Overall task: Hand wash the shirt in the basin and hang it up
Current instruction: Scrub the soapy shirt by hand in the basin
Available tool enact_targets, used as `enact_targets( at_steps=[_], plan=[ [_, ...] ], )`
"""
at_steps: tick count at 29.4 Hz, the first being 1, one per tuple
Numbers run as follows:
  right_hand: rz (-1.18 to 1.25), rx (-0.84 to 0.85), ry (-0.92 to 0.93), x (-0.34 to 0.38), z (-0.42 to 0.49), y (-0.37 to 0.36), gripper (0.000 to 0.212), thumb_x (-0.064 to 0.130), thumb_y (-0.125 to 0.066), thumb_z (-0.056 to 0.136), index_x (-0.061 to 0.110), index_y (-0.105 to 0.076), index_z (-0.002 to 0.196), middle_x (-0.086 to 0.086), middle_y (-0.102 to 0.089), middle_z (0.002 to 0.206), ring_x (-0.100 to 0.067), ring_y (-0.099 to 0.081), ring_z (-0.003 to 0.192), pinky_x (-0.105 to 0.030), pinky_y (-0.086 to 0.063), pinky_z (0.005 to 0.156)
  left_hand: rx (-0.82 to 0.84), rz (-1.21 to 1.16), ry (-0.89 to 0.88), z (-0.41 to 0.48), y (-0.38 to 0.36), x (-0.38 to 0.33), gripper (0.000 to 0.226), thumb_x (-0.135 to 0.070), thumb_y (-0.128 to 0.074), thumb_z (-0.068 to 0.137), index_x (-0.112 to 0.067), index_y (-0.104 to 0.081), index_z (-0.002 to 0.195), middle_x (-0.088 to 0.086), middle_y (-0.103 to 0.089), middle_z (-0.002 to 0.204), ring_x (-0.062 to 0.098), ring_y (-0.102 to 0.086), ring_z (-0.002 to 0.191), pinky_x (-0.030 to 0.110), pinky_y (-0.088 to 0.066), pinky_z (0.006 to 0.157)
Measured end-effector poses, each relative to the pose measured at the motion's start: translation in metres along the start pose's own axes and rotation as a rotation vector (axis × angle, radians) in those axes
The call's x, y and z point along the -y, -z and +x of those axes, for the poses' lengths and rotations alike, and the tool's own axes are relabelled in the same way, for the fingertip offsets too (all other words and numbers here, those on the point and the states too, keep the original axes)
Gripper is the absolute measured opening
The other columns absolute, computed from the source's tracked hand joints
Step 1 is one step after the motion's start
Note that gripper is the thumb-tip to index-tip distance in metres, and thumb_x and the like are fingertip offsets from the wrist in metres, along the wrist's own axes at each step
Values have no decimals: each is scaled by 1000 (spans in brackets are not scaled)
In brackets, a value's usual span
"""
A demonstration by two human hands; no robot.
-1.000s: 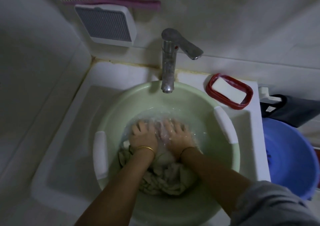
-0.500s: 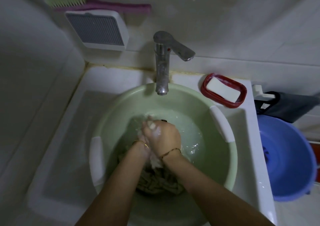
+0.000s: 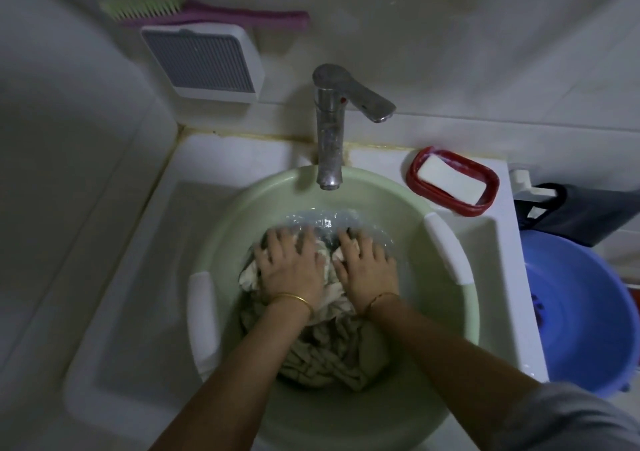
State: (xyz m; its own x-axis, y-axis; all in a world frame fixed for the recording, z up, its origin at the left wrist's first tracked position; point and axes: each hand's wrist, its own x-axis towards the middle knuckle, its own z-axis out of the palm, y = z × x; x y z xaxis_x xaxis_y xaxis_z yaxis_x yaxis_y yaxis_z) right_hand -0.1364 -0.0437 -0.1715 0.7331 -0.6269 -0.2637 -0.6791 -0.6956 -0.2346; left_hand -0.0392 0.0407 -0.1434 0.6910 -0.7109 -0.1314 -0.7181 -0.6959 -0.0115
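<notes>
Shirt (image 3: 332,353): pale beige-grey cloth, soaked and bunched in crumpled folds, with a darker patch near the fingertips
Where it lies: inside the green basin (image 3: 221,229), piled from the middle toward the near wall, its far end under rippling water (image 3: 318,218)
Left hand (image 3: 291,267): palm down on the cloth, fingers straight and spread, pressing; a gold bangle at the wrist
Right hand (image 3: 367,267): flat beside the left, fingers spread, pressing the same bunch; a thin bracelet at the wrist
Basin: sits in the white sink (image 3: 138,277), directly under the tap (image 3: 329,132)
Beside it: a white soap bar (image 3: 450,180) in a red dish (image 3: 491,187) on the sink's right corner; a blue tub (image 3: 581,312) further right
</notes>
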Motion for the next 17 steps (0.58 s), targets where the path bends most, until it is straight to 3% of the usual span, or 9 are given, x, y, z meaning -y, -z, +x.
enact_targets(
  at_steps=[3,5,7,9,10,12,13,15,17],
  plan=[
    [-247,142,199,10,-8,-16,59,34,-26,100,15,-3,151,-14,-6,157,-39,-23,136,-52,-25,108,188,123,-192,-5,-12,-8,56,-38,-23,97,-28,-11,150,11,-2,158,37,2,144,60,1,113],
    [-256,210,294,0,-1,-12,57,35,-25,101,16,-6,151,-13,-4,158,-38,-14,141,-54,-17,110,294,216,-161,-4,-18,0,57,-35,-20,99,-24,1,151,10,6,159,37,10,144,59,4,113],
    [-134,221,158,-9,6,-9,58,39,-28,101,24,-6,151,-15,-5,158,-36,-7,144,-56,-8,113,339,265,-86,-4,-19,5,56,-32,-19,99,-22,2,151,11,4,158,38,8,144,60,0,113],
    [-65,47,18,0,0,-8,71,44,-44,95,24,-6,151,-21,-17,154,-40,-26,138,-56,-25,108,380,287,-52,-4,-16,3,57,-33,-22,99,-22,-2,151,15,-1,156,40,-2,142,61,-12,112],
    [-95,-1,54,8,-3,-12,78,44,-50,92,21,-4,150,-23,-21,152,-41,-34,132,-55,-33,103,393,305,-48,-5,-15,1,60,-38,-26,98,-21,-4,150,17,-4,154,40,-9,139,60,-19,109],
    [-210,56,273,12,-11,-19,77,43,-43,95,23,8,149,-19,-9,156,-42,-29,132,-55,-33,103,399,305,-29,-6,-12,1,67,-48,-34,94,-22,-6,149,18,-9,150,40,-17,135,58,-30,103],
    [-240,131,271,10,-12,-17,74,44,-37,96,26,12,148,-15,-1,157,-43,-24,135,-57,-29,105,380,281,-24,-6,-12,2,63,-46,-35,94,-22,-11,148,17,-13,148,40,-19,133,57,-34,100],
    [-226,153,89,5,-6,-10,66,45,-27,99,29,13,148,-14,-3,158,-46,-20,137,-58,-24,105,312,219,-17,-4,-13,7,49,-33,-29,98,-25,-20,146,16,-21,145,42,-23,131,53,-40,97],
    [-139,131,-85,8,-7,-7,63,40,-25,100,26,12,148,-18,-12,156,-44,-22,136,-54,-29,102,298,168,-23,-4,-15,12,51,-30,-32,98,-29,-18,146,16,-23,145,43,-24,131,49,-43,95]
  ],
)
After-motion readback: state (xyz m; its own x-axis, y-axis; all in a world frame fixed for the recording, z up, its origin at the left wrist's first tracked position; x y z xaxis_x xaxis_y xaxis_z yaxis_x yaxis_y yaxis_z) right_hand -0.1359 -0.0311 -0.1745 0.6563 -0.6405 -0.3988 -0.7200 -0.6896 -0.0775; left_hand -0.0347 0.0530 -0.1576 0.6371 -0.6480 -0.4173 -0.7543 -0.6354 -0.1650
